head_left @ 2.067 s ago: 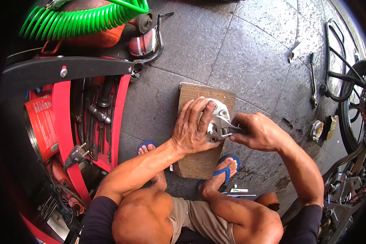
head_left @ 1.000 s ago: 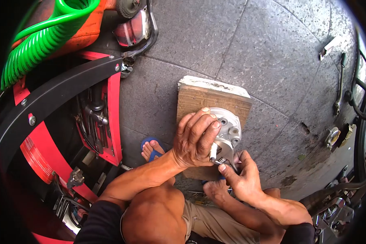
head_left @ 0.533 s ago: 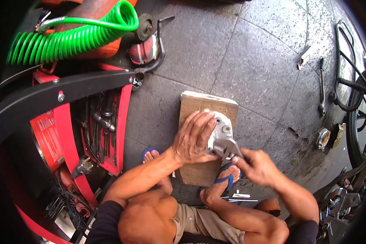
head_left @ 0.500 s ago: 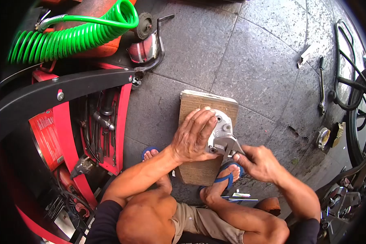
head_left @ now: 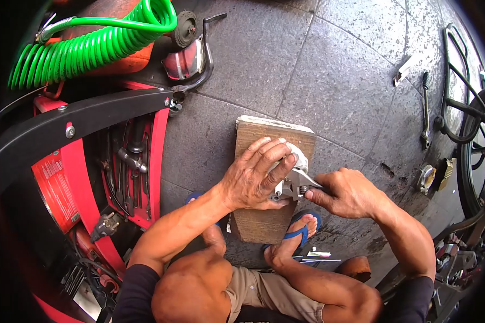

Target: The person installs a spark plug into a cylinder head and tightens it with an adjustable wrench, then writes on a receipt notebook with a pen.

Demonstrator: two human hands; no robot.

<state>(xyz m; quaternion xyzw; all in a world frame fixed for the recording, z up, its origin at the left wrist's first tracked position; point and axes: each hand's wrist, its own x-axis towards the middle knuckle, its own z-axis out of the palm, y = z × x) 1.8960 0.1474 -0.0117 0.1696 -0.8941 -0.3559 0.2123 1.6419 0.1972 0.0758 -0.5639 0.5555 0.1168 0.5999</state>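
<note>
A silvery round metal part [head_left: 298, 156] with bolt holes rests on a wooden block [head_left: 260, 225]. My left hand [head_left: 258, 175] wraps over the part's left side, pressing it onto the block and hiding much of it. In my right hand [head_left: 351, 195] is an adjustable wrench [head_left: 300, 184], gripped by its handle. The wrench's jaws are at the lower right of the part, close to my left fingers; what sits between them is hidden.
At left stands a red and black tool cart [head_left: 76, 161] with tools and a red can [head_left: 56, 188]. A coiled green hose [head_left: 97, 54] hangs above it. A long-handled wrench [head_left: 425, 110] and a roll of tape [head_left: 427, 178] lie on the tiled floor [head_left: 339, 81]. A motorcycle-like frame [head_left: 466, 110] edges the right side.
My right hand has moved up and swung the wrench handle upward, to about level. My left hand still holds the part, shifted slightly. The view has moved a little.
</note>
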